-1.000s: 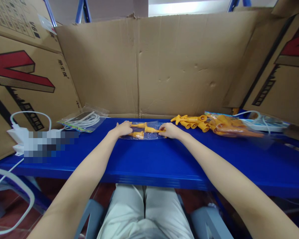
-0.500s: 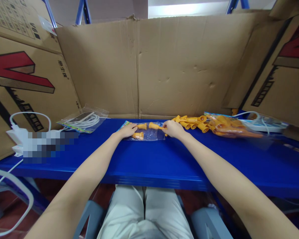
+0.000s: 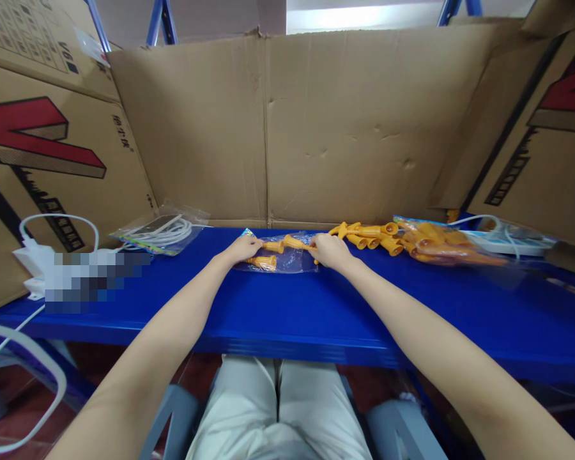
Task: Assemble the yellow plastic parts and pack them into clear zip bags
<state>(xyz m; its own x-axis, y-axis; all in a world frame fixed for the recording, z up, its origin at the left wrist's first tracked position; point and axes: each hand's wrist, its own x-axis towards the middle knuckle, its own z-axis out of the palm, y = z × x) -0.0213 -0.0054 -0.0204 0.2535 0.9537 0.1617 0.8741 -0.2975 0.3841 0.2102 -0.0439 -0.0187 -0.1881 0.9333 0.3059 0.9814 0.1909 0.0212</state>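
A clear plastic bag (image 3: 292,262) with a colourful printed edge lies flat on the blue table. My left hand (image 3: 243,248) has its fingers closed on the bag's left end. Two orange flared plastic pieces (image 3: 262,262) lie at that end, partly covered by this hand. My right hand (image 3: 329,250), closed at the bag's right end, grips another orange flared piece (image 3: 294,241) by its thin end, wide end pointing left. Whether this piece is inside the bag or over it, I cannot tell. A pile of similar orange pieces (image 3: 371,234) lies just right of my right hand.
Farther right are a filled bag of orange pieces (image 3: 436,241) and a white power strip (image 3: 512,243). To the left sit a bagged white cable (image 3: 172,231) and a white plug (image 3: 41,259). Cardboard walls (image 3: 345,128) enclose the blue table (image 3: 287,313) at the back and sides.
The orange piece in my right hand has shifted slightly left and tilted. My left hand's fingers have drawn together, and the bag's left end has bunched up a little.
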